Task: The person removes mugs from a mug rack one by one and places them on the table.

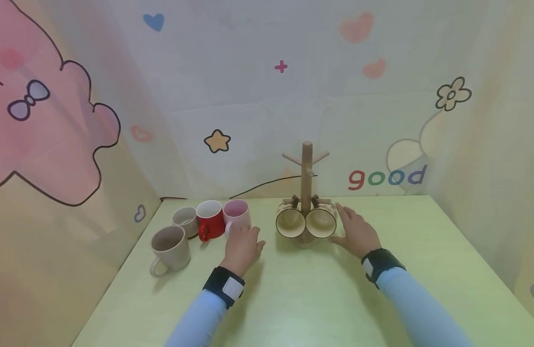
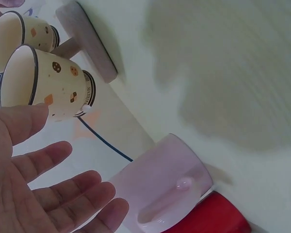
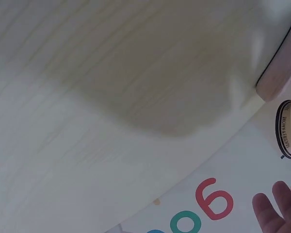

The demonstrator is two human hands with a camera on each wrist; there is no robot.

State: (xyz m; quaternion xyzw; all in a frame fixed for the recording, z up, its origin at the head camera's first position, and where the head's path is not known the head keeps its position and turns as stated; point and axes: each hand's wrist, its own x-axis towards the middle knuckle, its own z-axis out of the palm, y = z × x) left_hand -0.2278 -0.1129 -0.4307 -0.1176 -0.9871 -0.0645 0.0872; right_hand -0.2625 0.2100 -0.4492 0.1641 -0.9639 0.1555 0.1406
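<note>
Two cream mugs with dark rims hang from the lower pegs of a wooden mug tree (image 1: 307, 183). One is the left cream mug (image 1: 290, 222), the other the right cream mug (image 1: 321, 223). Beside the latter is my right hand (image 1: 357, 233), thumb and fingers spread; whether it touches the mug I cannot tell. My left hand (image 1: 242, 248) is in front of the pink mug (image 1: 236, 212) and hides its lower part. In the left wrist view those fingers are extended, nothing between them, near the pink mug (image 2: 160, 179) and its handle.
Left of the pink mug stand a red mug (image 1: 212, 225) with a white inside, a small grey-white cup (image 1: 186, 221) and a larger beige mug (image 1: 173, 250). The light table (image 1: 301, 299) meets a printed cloth backdrop (image 1: 249, 106) behind the mug tree.
</note>
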